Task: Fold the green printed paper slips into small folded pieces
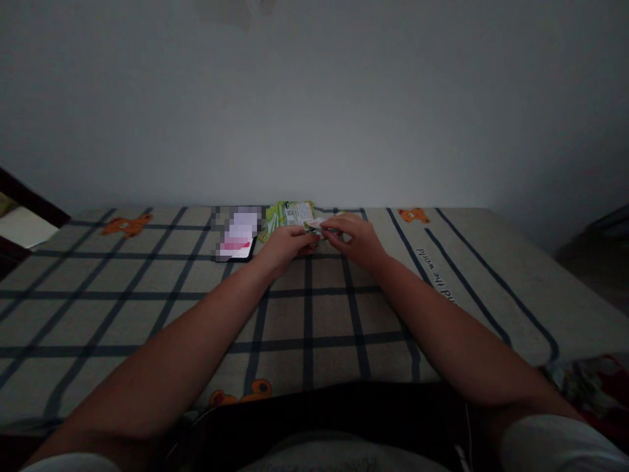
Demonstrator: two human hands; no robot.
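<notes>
Both my hands meet near the far edge of the cloth-covered table. A small white and green packet (pixel 313 225) is pinched between them. My left hand (pixel 289 246) has its fingers closed on the packet's left side. On the other side, my right hand (pixel 354 237) grips it with thumb and fingertips. Just behind my left hand lies a larger green and white bag (pixel 295 212) with printed text. A phone (pixel 239 233) with a lit, partly pixelated screen rests to the left of the bag.
The table (pixel 162 282) has a checked cloth with orange bear prints. A grey wall (pixel 314 105) rises behind it. Dark wooden bars (pixel 29 196) stand at the left edge, and patterned fabric (pixel 590 387) lies at the lower right.
</notes>
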